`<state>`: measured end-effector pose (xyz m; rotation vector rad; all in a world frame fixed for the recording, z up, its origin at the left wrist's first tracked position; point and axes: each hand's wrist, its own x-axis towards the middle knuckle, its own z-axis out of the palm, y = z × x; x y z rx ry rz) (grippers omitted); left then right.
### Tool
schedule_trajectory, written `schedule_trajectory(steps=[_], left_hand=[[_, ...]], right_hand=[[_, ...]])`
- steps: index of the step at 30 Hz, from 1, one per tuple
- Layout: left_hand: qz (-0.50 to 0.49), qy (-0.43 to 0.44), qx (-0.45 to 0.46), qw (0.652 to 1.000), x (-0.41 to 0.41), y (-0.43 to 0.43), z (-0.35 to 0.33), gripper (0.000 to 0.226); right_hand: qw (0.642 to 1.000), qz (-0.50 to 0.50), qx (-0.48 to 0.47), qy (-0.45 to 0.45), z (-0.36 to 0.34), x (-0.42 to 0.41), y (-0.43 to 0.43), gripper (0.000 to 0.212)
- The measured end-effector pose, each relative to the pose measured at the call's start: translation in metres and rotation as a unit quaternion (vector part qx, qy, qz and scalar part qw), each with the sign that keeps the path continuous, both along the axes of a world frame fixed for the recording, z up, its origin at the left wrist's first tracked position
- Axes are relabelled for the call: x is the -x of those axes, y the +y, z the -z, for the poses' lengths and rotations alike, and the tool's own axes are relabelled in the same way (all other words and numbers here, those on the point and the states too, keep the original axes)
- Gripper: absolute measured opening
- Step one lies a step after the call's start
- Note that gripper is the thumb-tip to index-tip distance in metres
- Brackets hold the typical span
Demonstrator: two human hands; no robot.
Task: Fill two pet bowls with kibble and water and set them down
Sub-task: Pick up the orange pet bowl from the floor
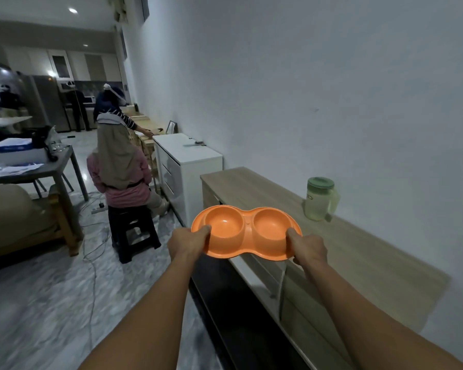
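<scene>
An orange double pet bowl [247, 231] with two round wells, both with nothing in them, is held level in the air over the front edge of a long wooden counter [353, 252]. My left hand [189, 243] grips its left end, thumb on the rim. My right hand [306, 248] grips its right end the same way. A pale green lidded pitcher [321, 198] stands on the counter by the wall, beyond and to the right of the bowl. No kibble is in view.
A white drawer cabinet [190, 161] stands past the counter. A person sits on a black stool [133, 231] to the left; others stand further back. Cables lie on the marble floor [51, 303]. A grey table [32, 169] and a sofa [14, 217] are at far left.
</scene>
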<state>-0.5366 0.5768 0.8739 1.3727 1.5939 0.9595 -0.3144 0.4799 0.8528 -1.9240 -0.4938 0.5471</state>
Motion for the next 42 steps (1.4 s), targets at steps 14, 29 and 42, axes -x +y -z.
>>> schedule_trajectory(steps=[14,29,42], left_hand=[[0.016,0.006,0.008,1.0,-0.023,0.281,-0.002,0.044],[0.253,0.073,0.026,0.964,-0.107,0.499,0.031,0.049],[0.377,0.156,0.077,0.91,-0.234,0.597,0.097,0.053]], right_hand=[[1.0,0.027,-0.002,0.004,0.002,-0.019,0.273,0.047],[0.966,0.245,0.042,0.065,0.066,-0.039,0.407,0.083],[0.914,0.379,0.114,0.091,0.121,-0.098,0.466,0.052]])
